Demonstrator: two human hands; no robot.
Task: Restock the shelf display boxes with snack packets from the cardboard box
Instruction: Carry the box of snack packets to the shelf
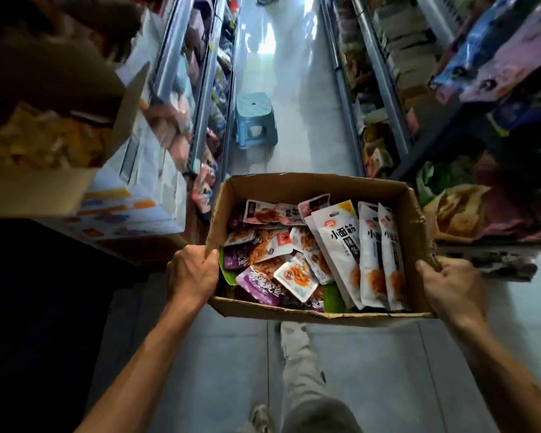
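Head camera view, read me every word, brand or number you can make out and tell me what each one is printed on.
"小面筋": large black characters on the tall white snack pouch standing in the brown cardboard box.
Same heading, partly hidden, on the two white pouches beside it.
Purple flat packets: white characters too distorted to read.
Small white packets: print too small.
Shelf goods: blurred, unreadable.

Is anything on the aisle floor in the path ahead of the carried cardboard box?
Yes. A light blue plastic stool stands on the aisle floor ahead of the open brown cardboard box, slightly left of centre. The left hand and right hand both grip the box's side walls.
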